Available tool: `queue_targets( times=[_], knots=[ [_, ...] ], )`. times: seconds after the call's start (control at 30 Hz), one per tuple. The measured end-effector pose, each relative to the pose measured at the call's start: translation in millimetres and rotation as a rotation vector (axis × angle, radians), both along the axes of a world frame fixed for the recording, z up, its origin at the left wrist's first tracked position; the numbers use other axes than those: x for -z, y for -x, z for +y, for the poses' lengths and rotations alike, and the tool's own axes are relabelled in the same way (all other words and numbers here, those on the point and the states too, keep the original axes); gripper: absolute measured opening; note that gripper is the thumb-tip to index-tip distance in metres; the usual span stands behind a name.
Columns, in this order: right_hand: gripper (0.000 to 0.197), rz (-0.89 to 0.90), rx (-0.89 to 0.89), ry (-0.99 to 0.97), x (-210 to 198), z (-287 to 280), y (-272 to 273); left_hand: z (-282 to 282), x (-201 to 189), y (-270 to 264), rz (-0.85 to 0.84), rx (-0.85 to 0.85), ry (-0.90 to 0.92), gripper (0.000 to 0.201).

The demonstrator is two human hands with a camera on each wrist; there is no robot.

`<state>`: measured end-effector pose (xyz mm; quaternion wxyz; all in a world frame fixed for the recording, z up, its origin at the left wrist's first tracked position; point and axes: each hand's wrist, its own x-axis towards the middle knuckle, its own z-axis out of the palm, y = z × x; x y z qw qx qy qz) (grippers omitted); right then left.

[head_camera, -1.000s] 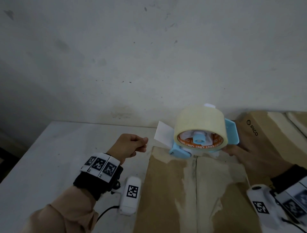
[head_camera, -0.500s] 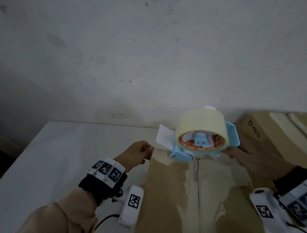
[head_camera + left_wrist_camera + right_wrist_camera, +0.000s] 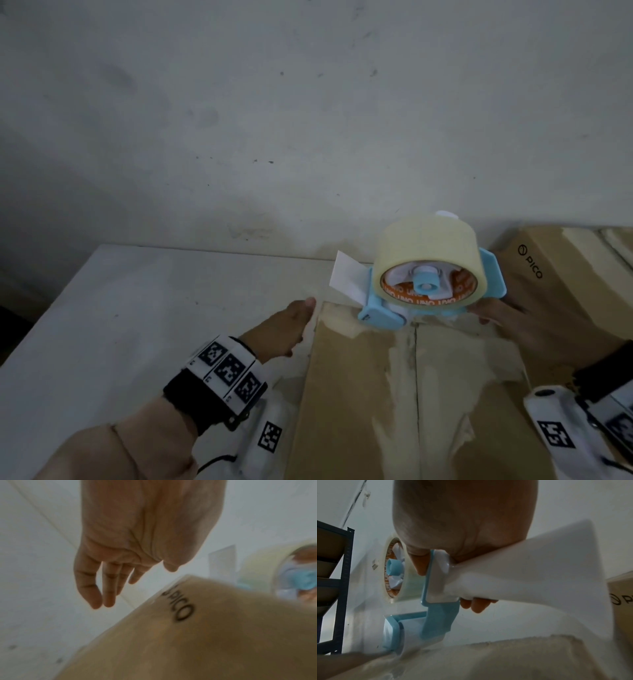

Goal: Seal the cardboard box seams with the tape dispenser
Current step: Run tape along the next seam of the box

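A brown cardboard box (image 3: 359, 394) lies in front of me, its centre seam (image 3: 416, 370) running toward me with torn patches of old tape. A blue and white tape dispenser (image 3: 428, 274) with a cream tape roll sits on the box's far edge at the seam. My right hand (image 3: 513, 322) grips the dispenser's white handle (image 3: 530, 574). A white tab (image 3: 346, 277) sticks out to the dispenser's left. My left hand (image 3: 284, 329) hangs beside the box's far left corner with straight fingers (image 3: 96, 588), holding nothing. The box side (image 3: 188, 635) shows PICO lettering.
The box lies on a white table (image 3: 137, 308) against a grey wall. A second PICO cardboard box (image 3: 555, 281) stands at the right behind my right hand. The right wrist view shows a dark metal shelf rack (image 3: 342, 588) at the left.
My left hand has moved right and down to the box's far left corner and uncurled its fingers. The dispenser has come down onto the far end of the seam.
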<state>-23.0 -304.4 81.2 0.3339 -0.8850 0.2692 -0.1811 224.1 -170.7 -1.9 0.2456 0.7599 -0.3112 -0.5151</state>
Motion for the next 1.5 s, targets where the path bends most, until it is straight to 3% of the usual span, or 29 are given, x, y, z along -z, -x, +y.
queue_targets(
  times=[0.07, 0.13, 0.23, 0.33, 0.43, 0.47, 0.6, 0.73, 0.87, 0.97, 1.1, 1.37, 1.5],
  knots=[
    [0.013, 0.013, 0.008, -0.048, 2, -2, 2, 3, -13, 4, 0.006, 0.021, 0.007, 0.071],
    [0.012, 0.025, 0.015, -0.062, 3, -4, 4, 9, -24, 13, 0.027, 0.153, 0.007, 0.067],
    [0.024, 0.032, -0.006, -0.07, 3, -4, 4, 12, -32, 16, -0.061, 0.289, 0.018, 0.058],
    [0.015, 0.061, 0.008, -0.08, 3, -5, 5, 3, -38, 10, -0.167, 0.347, -0.048, 0.057],
    [0.052, 0.042, -0.002, 0.002, 5, -4, 2, -11, -41, 2, -0.324, 0.433, -0.069, 0.059],
    [0.055, 0.026, 0.0, 0.015, 7, -3, 3, -13, -42, 1, -0.368, 0.43, -0.049, 0.056],
    [0.019, 0.03, 0.041, -0.066, 17, 1, 11, -20, -40, -3, -0.505, 0.402, 0.004, 0.052],
    [0.051, 0.028, 0.067, -0.098, 24, 4, 14, -23, -49, 5, -0.684, 0.453, -0.044, 0.058],
    [0.081, 0.047, 0.079, -0.087, 25, 5, 15, -21, -59, 22, -0.792, 0.479, -0.066, 0.043],
    [0.087, 0.076, 0.081, -0.082, 24, 6, 17, -6, -46, 46, -0.875, 0.679, -0.066, 0.081],
    [0.049, 0.126, 0.099, -0.056, 19, 9, 15, 15, -32, 61, -0.753, 0.625, -0.088, 0.106],
    [0.051, 0.09, 0.134, -0.147, 20, 18, 11, 0, -53, 43, -0.902, 0.777, -0.238, 0.094],
    [0.075, 0.051, 0.186, -0.131, 22, 28, 9, -10, -63, 39, -0.947, 0.848, -0.256, 0.095]
  ],
)
